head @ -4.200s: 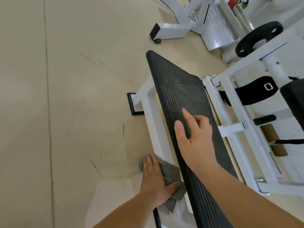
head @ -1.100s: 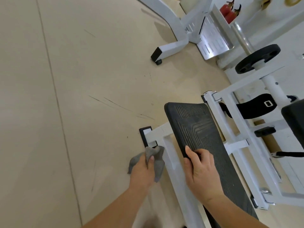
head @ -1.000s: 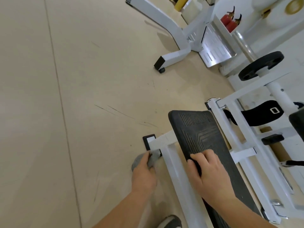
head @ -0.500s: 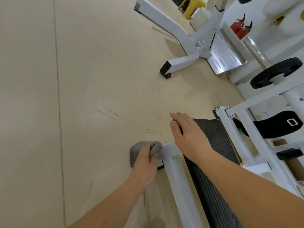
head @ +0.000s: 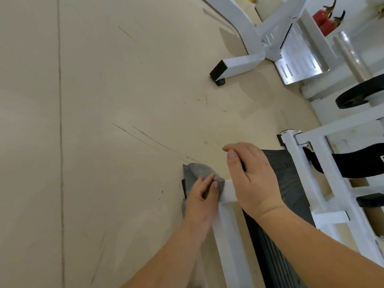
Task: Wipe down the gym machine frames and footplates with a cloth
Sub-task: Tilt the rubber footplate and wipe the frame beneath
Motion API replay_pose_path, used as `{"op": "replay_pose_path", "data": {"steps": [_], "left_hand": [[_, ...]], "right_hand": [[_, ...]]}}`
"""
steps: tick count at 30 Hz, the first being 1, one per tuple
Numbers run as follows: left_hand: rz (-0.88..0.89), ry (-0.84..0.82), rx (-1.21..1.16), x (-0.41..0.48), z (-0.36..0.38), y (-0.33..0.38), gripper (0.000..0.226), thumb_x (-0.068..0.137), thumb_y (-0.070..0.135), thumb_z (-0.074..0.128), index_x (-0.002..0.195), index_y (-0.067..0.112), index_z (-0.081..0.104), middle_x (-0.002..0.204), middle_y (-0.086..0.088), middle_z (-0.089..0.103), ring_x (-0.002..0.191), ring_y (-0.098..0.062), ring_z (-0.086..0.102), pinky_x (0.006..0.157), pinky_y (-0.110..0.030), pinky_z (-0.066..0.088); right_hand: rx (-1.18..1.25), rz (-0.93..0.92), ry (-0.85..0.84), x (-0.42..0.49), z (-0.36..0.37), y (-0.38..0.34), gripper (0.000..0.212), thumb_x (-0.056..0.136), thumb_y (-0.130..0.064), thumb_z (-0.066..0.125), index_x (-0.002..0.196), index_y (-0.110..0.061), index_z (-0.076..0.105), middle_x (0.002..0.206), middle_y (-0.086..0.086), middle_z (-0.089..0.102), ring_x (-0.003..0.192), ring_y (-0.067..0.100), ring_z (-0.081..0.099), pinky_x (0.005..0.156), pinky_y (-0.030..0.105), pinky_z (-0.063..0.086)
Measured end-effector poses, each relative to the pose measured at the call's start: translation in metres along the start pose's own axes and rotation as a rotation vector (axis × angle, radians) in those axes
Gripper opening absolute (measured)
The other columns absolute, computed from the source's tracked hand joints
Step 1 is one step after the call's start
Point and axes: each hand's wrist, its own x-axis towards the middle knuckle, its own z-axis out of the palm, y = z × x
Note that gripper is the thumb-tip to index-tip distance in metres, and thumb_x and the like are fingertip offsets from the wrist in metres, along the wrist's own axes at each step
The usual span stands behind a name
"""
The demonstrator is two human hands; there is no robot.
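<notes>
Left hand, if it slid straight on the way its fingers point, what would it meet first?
Beyond the cloth it presses, the left hand would likely meet the right hand gripping the footplate corner. That hand may sit higher, so it might pass underneath; depth is unclear.

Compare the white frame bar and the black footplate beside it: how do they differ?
The frame bar is white and smooth; the footplate is black and ribbed. The frame bar is narrow, the footplate wider. The left hand presses a cloth on the frame bar's end; the right hand grips the footplate bare. Both run side by side.
</notes>
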Motion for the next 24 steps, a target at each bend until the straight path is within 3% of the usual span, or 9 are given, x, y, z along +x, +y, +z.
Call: {"op": "replay_pose_path", "data": {"steps": [4, 8, 11, 13, 14, 16, 19, 22, 24], "left_hand": [[-0.036, -0.079, 0.151, 0.009, -0.004, -0.014, 0.066, 0.095, 0.068, 0.039, 0.156, 0.047, 0.026, 0.170, 0.012, -0.006, 0.155, -0.006, -0.013, 0.127, -0.037, 0.000], [-0.092, -0.040, 0.192, 0.017, -0.001, -0.027, 0.070, 0.094, 0.068, 0.018, 0.160, 0.045, 0.007, 0.168, 0.014, -0.020, 0.152, -0.004, -0.025, 0.123, -0.038, -0.012], [-0.132, 0.075, 0.110, 0.023, 0.012, -0.031, 0.058, 0.107, 0.053, 0.018, 0.161, 0.037, 0.005, 0.165, 0.012, -0.018, 0.154, -0.012, -0.021, 0.126, -0.043, -0.011], [-0.130, 0.115, -0.023, 0.022, 0.034, -0.034, 0.053, 0.110, 0.040, 0.029, 0.159, 0.029, 0.012, 0.168, -0.003, 0.001, 0.157, -0.034, 0.003, 0.125, -0.060, 0.008], [-0.136, 0.095, 0.028, 0.021, 0.047, -0.034, 0.057, 0.106, 0.047, 0.032, 0.158, 0.029, 0.016, 0.170, -0.012, 0.014, 0.155, -0.041, 0.015, 0.123, -0.061, 0.016], [-0.057, 0.058, 0.088, 0.010, 0.058, -0.022, 0.063, 0.095, 0.076, 0.024, 0.152, 0.049, 0.020, 0.166, -0.009, 0.024, 0.154, -0.034, 0.021, 0.124, -0.053, 0.020], [0.201, -0.017, 0.303, 0.004, 0.030, -0.035, 0.062, 0.097, 0.077, 0.018, 0.155, 0.059, 0.002, 0.171, 0.013, -0.011, 0.156, -0.010, -0.019, 0.127, -0.041, -0.005], [-0.114, -0.021, 0.285, 0.033, -0.005, -0.061, 0.061, 0.104, 0.060, 0.019, 0.158, 0.043, -0.004, 0.169, 0.010, -0.020, 0.153, -0.007, -0.022, 0.127, -0.038, -0.008], [-0.187, -0.010, 0.237, 0.034, 0.000, -0.065, 0.059, 0.109, 0.047, 0.019, 0.160, 0.034, -0.007, 0.167, 0.010, -0.023, 0.153, -0.008, -0.022, 0.127, -0.038, -0.008]], "right_hand": [[0.006, -0.005, 0.000, 0.000, 0.001, 0.002, 0.034, 0.104, -0.037, 0.038, 0.115, -0.024, 0.068, 0.110, -0.012, 0.062, 0.112, 0.011, 0.053, 0.098, 0.027, 0.041], [-0.014, -0.001, -0.002, 0.001, 0.003, 0.002, 0.034, 0.104, -0.037, 0.038, 0.113, -0.024, 0.068, 0.108, -0.012, 0.062, 0.111, 0.011, 0.052, 0.097, 0.027, 0.041], [-0.033, 0.004, 0.000, 0.000, 0.002, 0.001, 0.035, 0.103, -0.038, 0.037, 0.112, -0.025, 0.067, 0.108, -0.013, 0.061, 0.111, 0.010, 0.051, 0.097, 0.028, 0.042], [-0.035, 0.004, -0.007, 0.001, 0.002, 0.000, 0.036, 0.103, -0.040, 0.036, 0.113, -0.025, 0.067, 0.109, -0.014, 0.061, 0.112, 0.010, 0.052, 0.098, 0.029, 0.042], [-0.036, 0.004, -0.012, 0.001, 0.001, -0.001, 0.037, 0.103, -0.040, 0.036, 0.113, -0.025, 0.068, 0.109, -0.013, 0.061, 0.112, 0.011, 0.052, 0.099, 0.030, 0.043], [-0.028, 0.015, -0.015, 0.001, 0.000, 0.000, 0.037, 0.103, -0.041, 0.036, 0.113, -0.025, 0.068, 0.110, -0.014, 0.061, 0.114, 0.010, 0.052, 0.100, 0.030, 0.042], [0.002, 0.013, -0.007, 0.001, 0.001, 0.001, 0.037, 0.103, -0.042, 0.036, 0.112, -0.026, 0.068, 0.110, -0.015, 0.060, 0.114, 0.009, 0.051, 0.100, 0.027, 0.041], [0.002, 0.021, -0.017, 0.001, 0.001, 0.000, 0.035, 0.103, -0.041, 0.036, 0.111, -0.028, 0.067, 0.109, -0.016, 0.060, 0.113, 0.007, 0.051, 0.098, 0.015, 0.036], [0.009, 0.022, -0.019, 0.001, 0.001, 0.000, 0.034, 0.103, -0.041, 0.036, 0.111, -0.029, 0.067, 0.109, -0.017, 0.060, 0.113, 0.006, 0.051, 0.097, 0.010, 0.033]]}}
